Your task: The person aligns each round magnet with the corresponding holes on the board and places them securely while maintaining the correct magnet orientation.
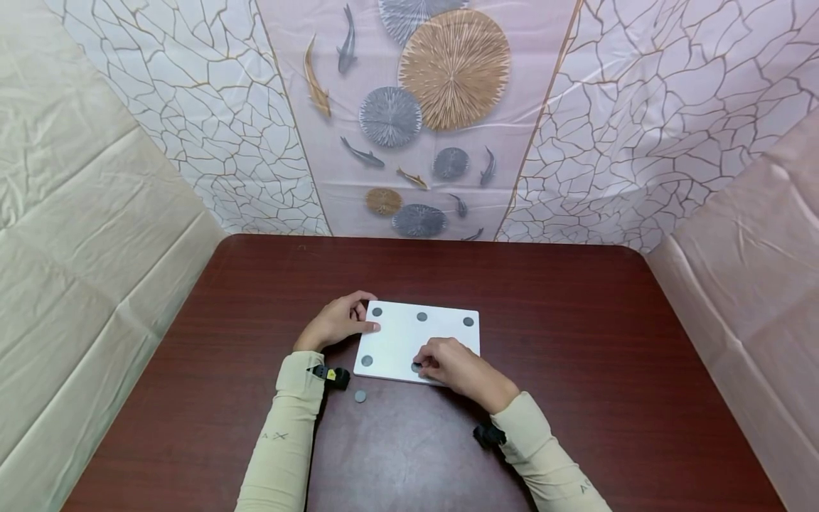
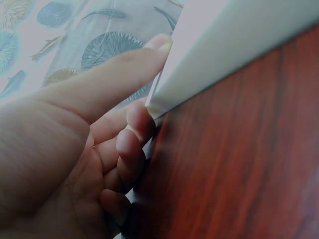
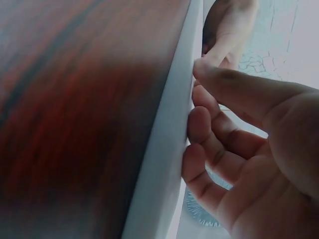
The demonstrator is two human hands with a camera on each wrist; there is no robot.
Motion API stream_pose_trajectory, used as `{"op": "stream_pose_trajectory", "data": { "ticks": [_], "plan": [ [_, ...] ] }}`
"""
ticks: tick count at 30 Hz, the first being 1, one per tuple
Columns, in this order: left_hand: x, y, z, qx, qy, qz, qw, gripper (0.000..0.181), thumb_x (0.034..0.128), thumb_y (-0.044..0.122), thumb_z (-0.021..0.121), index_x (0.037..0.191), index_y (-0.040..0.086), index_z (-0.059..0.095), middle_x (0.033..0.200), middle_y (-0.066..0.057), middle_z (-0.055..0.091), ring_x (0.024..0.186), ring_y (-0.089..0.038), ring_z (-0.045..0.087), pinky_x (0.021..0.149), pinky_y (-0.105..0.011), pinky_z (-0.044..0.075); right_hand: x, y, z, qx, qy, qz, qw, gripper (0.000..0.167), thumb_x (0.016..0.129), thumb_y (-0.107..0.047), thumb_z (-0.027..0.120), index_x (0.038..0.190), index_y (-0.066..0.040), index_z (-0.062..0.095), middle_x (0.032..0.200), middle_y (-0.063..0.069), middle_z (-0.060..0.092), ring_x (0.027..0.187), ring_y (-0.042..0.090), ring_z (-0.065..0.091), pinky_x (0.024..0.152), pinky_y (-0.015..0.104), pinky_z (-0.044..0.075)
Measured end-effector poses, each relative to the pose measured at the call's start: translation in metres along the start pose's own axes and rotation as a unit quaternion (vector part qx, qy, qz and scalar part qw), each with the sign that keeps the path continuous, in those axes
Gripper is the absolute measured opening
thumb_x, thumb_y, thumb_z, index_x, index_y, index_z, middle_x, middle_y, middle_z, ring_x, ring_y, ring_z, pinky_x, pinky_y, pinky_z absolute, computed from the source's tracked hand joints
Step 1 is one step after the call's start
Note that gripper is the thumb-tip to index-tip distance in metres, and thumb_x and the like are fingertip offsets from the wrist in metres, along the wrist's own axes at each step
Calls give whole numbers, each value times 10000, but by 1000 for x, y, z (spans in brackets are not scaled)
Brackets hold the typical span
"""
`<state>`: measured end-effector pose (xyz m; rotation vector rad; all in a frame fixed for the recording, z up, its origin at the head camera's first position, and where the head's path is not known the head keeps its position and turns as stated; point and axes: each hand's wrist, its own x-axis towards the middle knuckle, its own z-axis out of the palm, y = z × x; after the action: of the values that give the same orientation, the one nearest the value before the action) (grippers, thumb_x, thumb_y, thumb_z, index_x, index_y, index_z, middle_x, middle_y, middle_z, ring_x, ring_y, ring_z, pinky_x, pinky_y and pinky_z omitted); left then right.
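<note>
A thin white rectangular board (image 1: 399, 340) lies flat on the table, with grey round discs on its upper face. My left hand (image 1: 337, 320) grips the board's left edge, thumb on top and the other fingers at its side. In the left wrist view, the thumb and a fingertip meet the white board (image 2: 214, 55) near its corner. Over the near edge, my right hand (image 1: 457, 366) pinches a grey disc (image 1: 416, 368) against the board. The right wrist view shows the fingertips on the board beside its edge (image 3: 159, 134); the disc is hidden there.
A loose grey disc (image 1: 360, 396) lies on the dark red wooden table (image 1: 544, 341), just in front of the board. Patterned cloth (image 1: 409, 178) hangs behind the table, and beige cloth (image 1: 96, 284) lines the sides. Both wrists wear black straps with small devices.
</note>
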<state>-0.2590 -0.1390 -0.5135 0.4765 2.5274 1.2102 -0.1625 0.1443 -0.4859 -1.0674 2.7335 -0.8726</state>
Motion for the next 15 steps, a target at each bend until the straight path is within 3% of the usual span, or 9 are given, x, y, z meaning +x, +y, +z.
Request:
{"op": "stream_pose_trajectory", "data": {
  "ticks": [10, 15],
  "plan": [
    [-1, 0, 1, -1, 43, -23, 10000, 540, 907, 279, 866, 1374, 152, 626, 903, -15, 599, 710, -165, 504, 701, -322, 446, 0, -3, -3, -19, -268, 228, 9994, 186, 889, -76, 852, 1046, -22, 768, 937, 27, 684, 853, 144, 649, 783, 251, 541],
    [-1, -1, 1, -97, 55, -69, 9999, 530, 906, 277, 867, 1364, 157, 630, 904, -25, 602, 719, -175, 513, 701, -326, 449, -1, -5, -2, -281, -300, 143, 9991, 272, 840, -145, 909, 1026, -56, 731, 898, -4, 615, 821, 110, 567, 767, 268, 508]
  ]
}}
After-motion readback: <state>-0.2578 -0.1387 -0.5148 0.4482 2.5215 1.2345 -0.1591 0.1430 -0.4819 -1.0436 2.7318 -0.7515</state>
